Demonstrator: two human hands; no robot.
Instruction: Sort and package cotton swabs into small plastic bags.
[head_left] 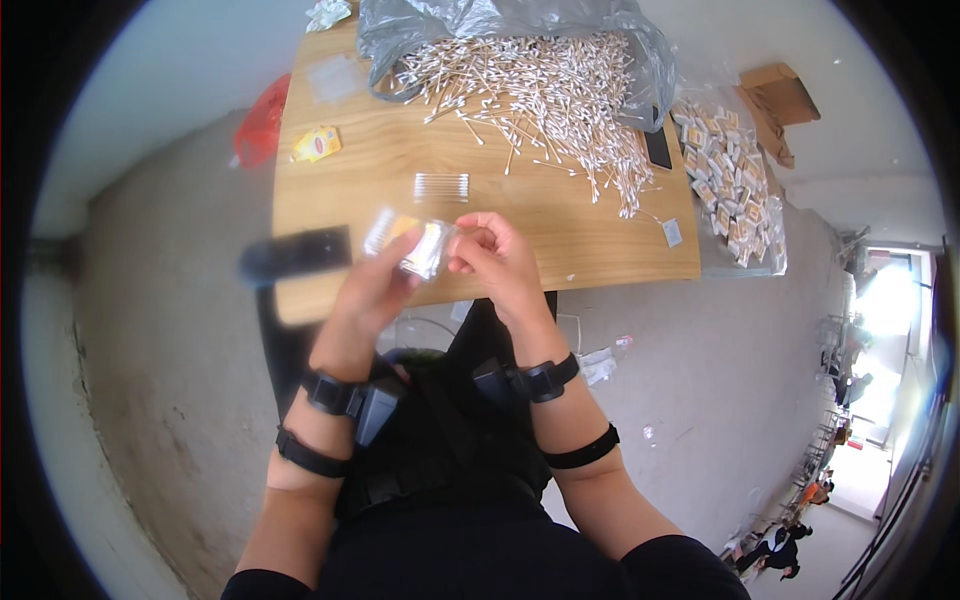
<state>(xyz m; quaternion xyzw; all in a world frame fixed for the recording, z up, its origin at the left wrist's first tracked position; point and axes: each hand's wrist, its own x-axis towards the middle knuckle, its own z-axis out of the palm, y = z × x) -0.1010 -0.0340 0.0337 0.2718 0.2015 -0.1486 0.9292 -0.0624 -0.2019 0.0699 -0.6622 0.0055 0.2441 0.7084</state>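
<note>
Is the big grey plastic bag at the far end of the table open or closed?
Open. The grey plastic bag gapes toward the person, and a heap of cotton swabs spills out of it onto the wooden table.

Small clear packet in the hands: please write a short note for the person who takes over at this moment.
Left hand and right hand: both hold one small clear packet between the fingertips, above the near edge of the wooden table.
Things: a loose heap of cotton swabs spills from a grey plastic bag at the far side. A small neat bundle of swabs lies just beyond the hands. Many filled packets lie in a pile at the right edge.
Done: that pile of packets.
Left: the heap is still large; whether the held packet is filled is blurred.
</note>
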